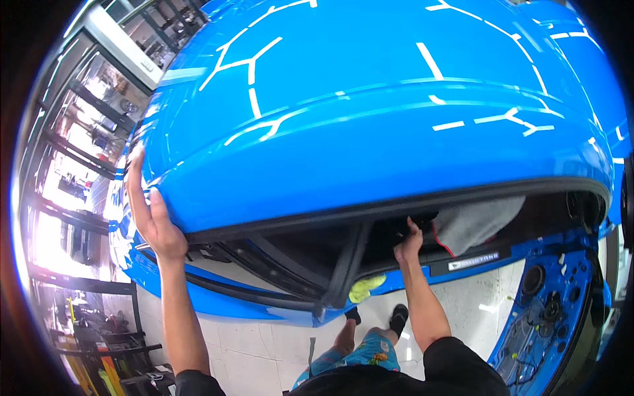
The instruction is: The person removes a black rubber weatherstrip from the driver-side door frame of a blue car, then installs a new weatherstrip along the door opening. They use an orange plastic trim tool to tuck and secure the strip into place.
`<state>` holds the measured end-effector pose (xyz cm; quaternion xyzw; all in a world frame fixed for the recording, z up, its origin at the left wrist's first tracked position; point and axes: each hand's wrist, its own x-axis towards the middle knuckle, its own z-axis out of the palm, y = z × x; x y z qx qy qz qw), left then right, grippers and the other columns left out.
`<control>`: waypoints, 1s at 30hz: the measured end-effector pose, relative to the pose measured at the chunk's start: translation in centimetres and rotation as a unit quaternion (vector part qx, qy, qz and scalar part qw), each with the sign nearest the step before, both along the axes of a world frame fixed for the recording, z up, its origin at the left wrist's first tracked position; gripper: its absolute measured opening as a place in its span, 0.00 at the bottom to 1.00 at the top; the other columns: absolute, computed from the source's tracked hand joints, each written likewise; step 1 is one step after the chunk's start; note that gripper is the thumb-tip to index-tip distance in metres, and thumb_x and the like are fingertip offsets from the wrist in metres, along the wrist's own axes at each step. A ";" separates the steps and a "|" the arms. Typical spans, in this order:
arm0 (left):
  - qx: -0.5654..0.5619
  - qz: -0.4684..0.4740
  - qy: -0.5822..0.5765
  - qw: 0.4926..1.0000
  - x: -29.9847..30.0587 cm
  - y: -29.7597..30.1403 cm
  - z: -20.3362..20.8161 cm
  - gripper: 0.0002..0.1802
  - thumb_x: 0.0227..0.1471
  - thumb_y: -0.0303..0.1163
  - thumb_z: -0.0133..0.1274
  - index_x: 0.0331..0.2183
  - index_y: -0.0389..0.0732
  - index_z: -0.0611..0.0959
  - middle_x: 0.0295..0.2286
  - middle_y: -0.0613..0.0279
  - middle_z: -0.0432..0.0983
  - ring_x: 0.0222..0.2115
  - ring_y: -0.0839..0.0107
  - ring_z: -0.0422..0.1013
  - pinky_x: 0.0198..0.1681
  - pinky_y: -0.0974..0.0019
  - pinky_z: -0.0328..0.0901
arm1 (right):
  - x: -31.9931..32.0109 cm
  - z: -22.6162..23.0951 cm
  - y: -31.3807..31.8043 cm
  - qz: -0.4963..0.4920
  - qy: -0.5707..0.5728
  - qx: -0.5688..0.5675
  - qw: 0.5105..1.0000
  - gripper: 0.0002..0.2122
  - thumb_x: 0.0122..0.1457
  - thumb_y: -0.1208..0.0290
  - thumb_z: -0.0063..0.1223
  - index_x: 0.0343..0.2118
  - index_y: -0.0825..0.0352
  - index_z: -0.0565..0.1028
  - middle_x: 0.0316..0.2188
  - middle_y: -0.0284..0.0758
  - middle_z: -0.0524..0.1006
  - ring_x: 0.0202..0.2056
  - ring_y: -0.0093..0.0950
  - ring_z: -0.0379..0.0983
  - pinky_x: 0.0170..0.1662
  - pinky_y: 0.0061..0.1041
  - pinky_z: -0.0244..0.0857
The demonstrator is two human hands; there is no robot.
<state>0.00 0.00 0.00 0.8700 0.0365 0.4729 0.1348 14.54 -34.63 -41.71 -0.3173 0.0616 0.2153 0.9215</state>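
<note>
A glossy blue car body point(317, 158) fills the upper part of the view, its roof mirroring bright ceiling light strips. My left hand point(157, 224) lies against the blue panel at the left, with the fingers stretched out and the thumb apart. Along the roof's lower edge runs a black door seal point(396, 204). Below that seal, my right hand point(409, 245) reaches into the dark door opening with its fingers curled. What they close on is lost in the dark interior. Beside it is a grey cloth point(479, 224) with red edging.
A yellow-green cloth point(366, 288) lies near the rear of the opening. To the right, a blue door point(548, 317) stands open with bare inner metal and loose wiring. A sill plate point(474, 261) runs below. Shelving point(86, 287) lines the left side.
</note>
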 end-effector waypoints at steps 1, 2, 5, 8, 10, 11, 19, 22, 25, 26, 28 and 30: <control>-0.020 0.004 0.004 1.000 -0.9 -0.6 -1.7 0.29 0.63 0.38 0.37 0.60 0.30 0.67 0.58 0.46 0.66 0.62 0.55 0.58 0.66 0.53 0.46 | -0.4 -1.1 1.3 -0.059 0.052 -0.027 0.997 0.30 0.62 0.48 0.48 0.59 0.68 0.67 0.60 0.39 0.69 0.64 0.35 0.59 0.68 0.37 0.46; -0.043 0.010 0.010 0.999 -1.9 -1.2 -3.5 0.29 0.62 0.38 0.38 0.59 0.30 0.67 0.57 0.45 0.67 0.62 0.55 0.58 0.66 0.54 0.46 | -0.8 -2.2 2.3 -0.121 0.099 -0.060 0.986 0.25 0.64 0.53 0.46 0.56 0.69 0.72 0.58 0.39 0.71 0.61 0.34 0.64 0.66 0.39 0.52; 0.017 -0.001 0.002 1.000 0.2 1.2 1.0 0.28 0.61 0.36 0.38 0.59 0.30 0.68 0.56 0.45 0.68 0.61 0.54 0.60 0.66 0.53 0.47 | 4.7 -3.8 12.4 -0.143 0.118 -0.084 0.979 0.25 0.64 0.54 0.46 0.56 0.69 0.72 0.57 0.39 0.72 0.60 0.34 0.65 0.65 0.39 0.53; -0.022 0.024 0.012 0.999 1.2 1.0 -2.1 0.32 0.56 0.38 0.42 0.59 0.32 0.69 0.56 0.46 0.69 0.60 0.57 0.60 0.62 0.54 0.52 | 7.1 -7.0 15.3 -0.113 0.107 -0.121 0.980 0.24 0.64 0.55 0.46 0.55 0.69 0.72 0.57 0.39 0.72 0.59 0.34 0.66 0.64 0.39 0.54; -0.035 0.032 0.010 0.999 0.6 1.5 -2.0 0.33 0.57 0.40 0.41 0.61 0.34 0.67 0.56 0.46 0.68 0.60 0.58 0.61 0.60 0.54 0.54 | 6.1 -8.2 16.9 -0.076 0.106 -0.142 0.981 0.24 0.64 0.55 0.46 0.55 0.69 0.72 0.56 0.39 0.72 0.58 0.34 0.66 0.63 0.39 0.55; -0.050 0.021 0.013 0.998 0.5 1.4 -1.7 0.33 0.58 0.41 0.41 0.61 0.34 0.66 0.57 0.46 0.67 0.59 0.58 0.61 0.60 0.54 0.54 | 5.7 -8.6 17.5 -0.065 0.104 -0.152 0.981 0.24 0.64 0.56 0.46 0.55 0.69 0.72 0.56 0.39 0.73 0.58 0.34 0.66 0.63 0.39 0.55; -0.043 0.006 0.012 0.999 0.9 1.5 -0.8 0.34 0.59 0.44 0.39 0.61 0.32 0.65 0.54 0.44 0.69 0.56 0.58 0.64 0.60 0.55 0.54 | 7.5 -10.2 18.4 -0.025 0.065 -0.195 0.978 0.23 0.63 0.58 0.46 0.55 0.69 0.72 0.54 0.39 0.74 0.55 0.34 0.68 0.60 0.39 0.58; -0.055 -0.012 0.024 0.998 0.3 1.7 -1.5 0.35 0.60 0.44 0.38 0.61 0.30 0.62 0.55 0.44 0.68 0.58 0.58 0.62 0.62 0.55 0.52 | 6.6 -10.6 18.4 -0.003 0.060 -0.207 0.976 0.22 0.63 0.59 0.46 0.55 0.69 0.72 0.54 0.39 0.74 0.54 0.35 0.69 0.60 0.39 0.59; -0.035 -0.012 0.029 0.999 1.0 1.3 -1.2 0.35 0.60 0.45 0.38 0.61 0.31 0.63 0.54 0.45 0.69 0.58 0.58 0.63 0.61 0.55 0.53 | 7.7 -11.1 18.4 -0.003 0.054 -0.222 0.974 0.22 0.63 0.60 0.46 0.55 0.69 0.72 0.53 0.39 0.74 0.53 0.35 0.69 0.59 0.39 0.60; -0.031 -0.014 0.029 0.999 1.1 1.2 -1.2 0.35 0.60 0.45 0.38 0.61 0.32 0.63 0.54 0.45 0.69 0.58 0.58 0.63 0.61 0.55 0.53 | 8.0 -11.3 18.3 -0.003 0.051 -0.227 0.973 0.22 0.63 0.60 0.46 0.55 0.69 0.72 0.53 0.39 0.75 0.52 0.35 0.70 0.58 0.39 0.60; -0.023 -0.013 0.031 0.999 1.0 1.4 -1.3 0.35 0.60 0.45 0.38 0.61 0.32 0.63 0.54 0.45 0.70 0.57 0.59 0.64 0.61 0.55 0.54 | 8.1 -11.8 18.8 0.005 0.045 -0.234 0.971 0.21 0.63 0.61 0.46 0.55 0.69 0.72 0.53 0.39 0.75 0.52 0.35 0.70 0.58 0.40 0.61; -0.035 0.013 0.025 0.999 0.9 1.4 -1.5 0.37 0.57 0.49 0.39 0.61 0.35 0.65 0.53 0.46 0.71 0.56 0.59 0.65 0.60 0.55 0.53 | 8.1 -12.2 19.2 0.018 0.037 -0.244 0.969 0.21 0.63 0.62 0.46 0.55 0.69 0.72 0.52 0.39 0.75 0.51 0.35 0.71 0.57 0.40 0.61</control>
